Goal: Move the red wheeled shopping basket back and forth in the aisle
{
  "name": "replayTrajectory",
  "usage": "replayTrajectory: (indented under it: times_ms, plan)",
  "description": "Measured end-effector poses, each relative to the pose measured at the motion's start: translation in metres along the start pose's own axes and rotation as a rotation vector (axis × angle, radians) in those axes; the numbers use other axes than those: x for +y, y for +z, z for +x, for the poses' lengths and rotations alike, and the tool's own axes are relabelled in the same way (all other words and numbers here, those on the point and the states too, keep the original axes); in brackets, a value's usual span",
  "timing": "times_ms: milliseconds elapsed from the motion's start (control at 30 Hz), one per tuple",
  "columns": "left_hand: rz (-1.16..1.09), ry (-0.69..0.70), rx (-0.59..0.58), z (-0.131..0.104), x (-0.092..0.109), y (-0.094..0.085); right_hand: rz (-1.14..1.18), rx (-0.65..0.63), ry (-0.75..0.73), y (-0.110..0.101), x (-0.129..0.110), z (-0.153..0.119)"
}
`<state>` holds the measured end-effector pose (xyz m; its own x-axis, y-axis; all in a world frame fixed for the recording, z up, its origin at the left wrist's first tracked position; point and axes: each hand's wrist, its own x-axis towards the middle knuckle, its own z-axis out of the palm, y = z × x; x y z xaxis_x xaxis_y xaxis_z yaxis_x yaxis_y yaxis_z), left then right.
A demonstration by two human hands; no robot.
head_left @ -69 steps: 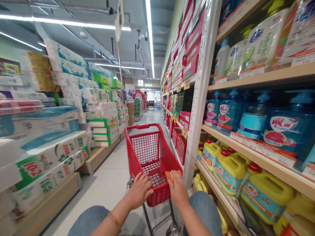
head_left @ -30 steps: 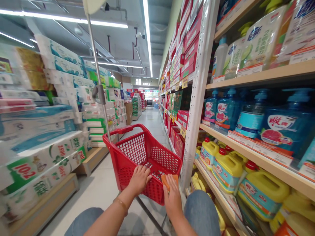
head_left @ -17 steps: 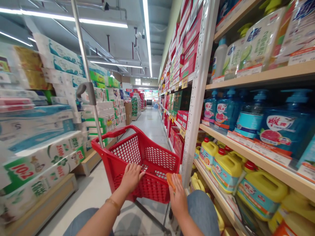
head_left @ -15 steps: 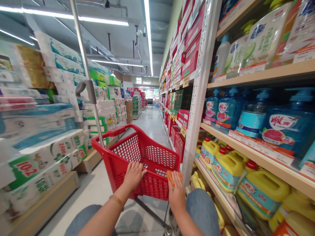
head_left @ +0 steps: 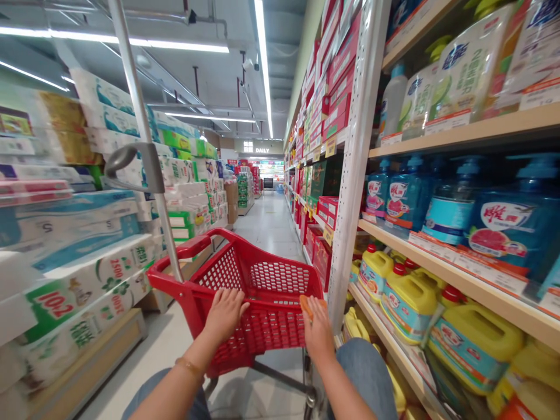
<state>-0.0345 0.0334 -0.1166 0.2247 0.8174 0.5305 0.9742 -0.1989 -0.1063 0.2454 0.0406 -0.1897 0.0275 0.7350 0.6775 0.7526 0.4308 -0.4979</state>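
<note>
Currently, head view: I am steering the red cart (head_left: 258, 291) along the aisle, my left hand (head_left: 224, 314) curling its grip over the near rim, my right hand (head_left: 318, 333) pressing an orange cloth (head_left: 306, 303) there. Next, I judge, straightening clear of the shelf post (head_left: 350, 192).

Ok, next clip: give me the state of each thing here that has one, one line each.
red basket cart: upright, angled left, looks empty.
left hand: gripping the cart's near rim.
right hand: on the rim, over an orange item.
yellow jugs: upright, red caps on.
blue pump bottles: upright on the shelf.
</note>
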Motion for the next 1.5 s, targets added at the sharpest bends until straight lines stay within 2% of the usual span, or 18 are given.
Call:
replayTrajectory:
  times_ms: [67, 167, 267, 367, 433, 533, 600, 667, 733, 867, 933, 1000, 1167, 1233, 1333, 1433, 1500]
  plan:
    - [0.011, -0.009, -0.023, 0.002, 0.0, 0.002, 0.002, 0.035, 0.087, 0.0, 0.01, 0.005]
    - [-0.02, 0.006, -0.057, 0.006, 0.011, 0.008, -0.006, 0.028, 0.12, 0.01, -0.004, 0.013]
    - [-0.05, 0.049, -0.055, 0.008, 0.02, 0.011, 0.013, -0.077, 0.021, 0.026, -0.039, 0.019]
    - [-0.055, 0.096, -0.054, 0.006, 0.017, 0.003, 0.055, -0.172, -0.109, 0.033, -0.063, 0.023]
    - [-0.02, 0.076, -0.037, 0.003, 0.008, -0.007, 0.064, -0.176, -0.131, 0.029, -0.06, 0.026]
    - [0.078, -0.03, 0.028, -0.003, -0.01, -0.022, 0.038, -0.114, -0.069, 0.018, -0.033, 0.029]
    - [0.127, -0.059, 0.049, -0.004, -0.018, -0.025, 0.018, -0.082, -0.005, 0.013, -0.017, 0.032]
    - [0.151, -0.059, 0.037, -0.003, -0.019, -0.024, 0.005, -0.072, 0.046, 0.013, -0.013, 0.035]
    - [0.165, -0.065, 0.02, -0.001, -0.013, -0.022, 0.013, -0.097, 0.056, 0.02, -0.026, 0.036]
    - [0.17, -0.094, 0.018, 0.004, 0.008, -0.021, 0.144, -0.192, -0.05, 0.044, -0.082, 0.034]
    - [0.15, -0.076, 0.013, 0.005, 0.014, -0.025, 0.213, -0.209, -0.083, 0.05, -0.103, 0.033]
    - [0.14, -0.066, 0.017, 0.004, 0.013, -0.032, 0.251, -0.229, -0.107, 0.05, -0.107, 0.034]
    - [0.206, -0.148, 0.1, -0.001, -0.005, -0.047, 0.21, -0.21, -0.064, 0.036, -0.069, 0.045]
    - [0.204, -0.146, 0.1, -0.001, -0.006, -0.049, 0.194, -0.192, -0.004, 0.034, -0.065, 0.049]
    - [0.198, -0.157, 0.094, 0.001, 0.003, -0.046, 0.24, -0.204, 0.007, 0.04, -0.085, 0.049]
    - [0.181, -0.146, 0.094, 0.003, 0.012, -0.044, 0.357, -0.226, -0.093, 0.047, -0.113, 0.044]
    - [0.137, -0.112, 0.095, 0.001, 0.013, -0.046, 0.424, -0.241, -0.159, 0.047, -0.121, 0.041]
